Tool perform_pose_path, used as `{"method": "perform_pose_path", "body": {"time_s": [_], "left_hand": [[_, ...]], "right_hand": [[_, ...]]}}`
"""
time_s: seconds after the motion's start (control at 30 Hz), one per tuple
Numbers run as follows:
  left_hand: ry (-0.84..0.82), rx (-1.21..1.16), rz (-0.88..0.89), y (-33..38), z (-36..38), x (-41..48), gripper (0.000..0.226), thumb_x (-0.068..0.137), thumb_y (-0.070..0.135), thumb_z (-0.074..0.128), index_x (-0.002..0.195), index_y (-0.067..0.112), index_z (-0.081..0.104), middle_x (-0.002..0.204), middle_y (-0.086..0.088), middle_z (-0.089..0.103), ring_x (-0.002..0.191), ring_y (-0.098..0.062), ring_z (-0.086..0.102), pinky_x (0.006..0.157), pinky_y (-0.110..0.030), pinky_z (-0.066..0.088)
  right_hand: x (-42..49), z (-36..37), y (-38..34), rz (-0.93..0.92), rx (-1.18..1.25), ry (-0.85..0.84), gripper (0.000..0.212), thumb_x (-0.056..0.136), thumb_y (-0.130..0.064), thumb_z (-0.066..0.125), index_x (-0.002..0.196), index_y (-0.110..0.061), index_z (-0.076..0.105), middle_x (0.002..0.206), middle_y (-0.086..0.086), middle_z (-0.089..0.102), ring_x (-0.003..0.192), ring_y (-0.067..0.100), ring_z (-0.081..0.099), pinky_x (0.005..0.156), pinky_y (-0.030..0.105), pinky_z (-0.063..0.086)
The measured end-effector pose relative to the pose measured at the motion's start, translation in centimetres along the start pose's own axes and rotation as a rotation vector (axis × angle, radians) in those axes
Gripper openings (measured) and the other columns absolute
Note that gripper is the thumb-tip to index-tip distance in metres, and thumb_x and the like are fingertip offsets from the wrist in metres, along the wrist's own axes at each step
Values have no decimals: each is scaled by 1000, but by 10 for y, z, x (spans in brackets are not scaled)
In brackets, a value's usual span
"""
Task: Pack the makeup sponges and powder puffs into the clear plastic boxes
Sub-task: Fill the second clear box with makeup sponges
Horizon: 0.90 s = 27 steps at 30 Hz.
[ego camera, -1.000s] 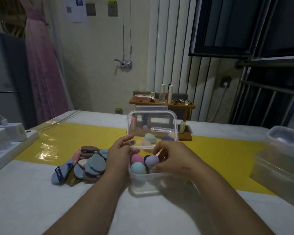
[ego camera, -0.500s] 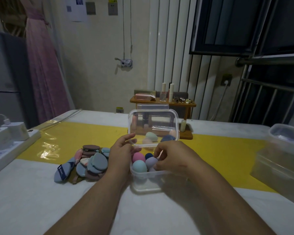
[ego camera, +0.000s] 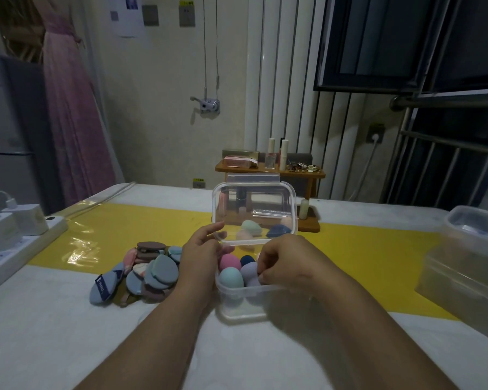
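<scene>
One view, head. Several egg-shaped foam sponges (ego camera: pixel 231 277) sit in clear rectangular plastic box (ego camera: pixel 237 308), clear lid (ego camera: pixel 254 204) raised. Left hand (ego camera: pixel 200 254) pinches lid corner; right hand (ego camera: pixel 285 263) curled over lilac sponge (ego camera: pixel 250 270), hold uncertain. Loose sponges (ego camera: pixel 251 228) behind lid and flat puff pile (ego camera: pixel 152 271) beside box: unpacked.

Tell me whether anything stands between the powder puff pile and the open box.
Yes: the left hand and its forearm lie between the powder puffs and the clear box, fingers pinching a corner of the raised lid. The right hand reaches into the box's right side, gripping a purple sponge.
</scene>
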<state>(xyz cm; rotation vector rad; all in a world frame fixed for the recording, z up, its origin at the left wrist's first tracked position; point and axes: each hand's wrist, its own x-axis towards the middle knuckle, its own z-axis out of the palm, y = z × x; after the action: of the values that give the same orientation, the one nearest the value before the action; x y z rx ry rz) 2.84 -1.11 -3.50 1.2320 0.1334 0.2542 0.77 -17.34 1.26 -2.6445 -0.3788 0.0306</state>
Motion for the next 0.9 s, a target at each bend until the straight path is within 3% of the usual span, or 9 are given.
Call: {"method": "perform_pose_path", "body": {"time_s": [0.2,0.33,0.43,0.63,0.77,0.83,0.9], "left_hand": [[-3,-1,7,1,0,1,46,82,-16,45,101,19,69,106,-10,64,100,-39,62,87,-48,52],[14,-20,14,0,-2,3,47,82,-16,43,98,19,70,106,-12,64,95,-34,62,78,-40,51],[46,-33,26,-1,-4,6,47,80,-16,44,95,20,71,104,-11,65,94,-34,62,78,-39,50],[117,-67,23,-1,-13,12,49,75,-11,46,91,23,76,104,-12,67,87,-33,63,80,-44,51],[117,-56,20,3,-17,13,48,83,-17,41,98,16,72,103,-14,66,82,-32,62,86,-47,51],[113,-57,28,4,-16,13,47,84,-17,40,99,15,72,102,-14,65,79,-31,62,85,-46,50],[122,-51,30,3,-16,14,48,85,-16,38,99,15,72,102,-14,65,74,-30,63,85,-46,51]], "right_hand": [[-2,-3,4,-34,148,111,18,73,-12,75,66,-27,68,77,-8,67,76,7,61,64,26,52],[2,-9,20,-20,354,448,24,79,-11,72,65,-28,64,68,-10,63,65,2,55,58,19,39],[7,-9,38,70,416,581,17,80,-12,71,68,-23,65,66,-9,62,64,4,53,53,20,37],[21,2,66,185,376,583,10,88,-13,65,89,-21,71,90,-3,69,81,15,59,60,22,38],[28,13,79,239,351,527,29,95,-12,58,120,-22,67,117,-3,66,98,16,58,68,20,43],[35,18,81,265,337,445,40,96,-12,57,133,-26,59,131,-5,61,108,18,59,79,25,49],[45,23,81,274,400,336,45,95,-16,60,138,-30,54,132,-1,61,108,22,60,84,30,52]]}}
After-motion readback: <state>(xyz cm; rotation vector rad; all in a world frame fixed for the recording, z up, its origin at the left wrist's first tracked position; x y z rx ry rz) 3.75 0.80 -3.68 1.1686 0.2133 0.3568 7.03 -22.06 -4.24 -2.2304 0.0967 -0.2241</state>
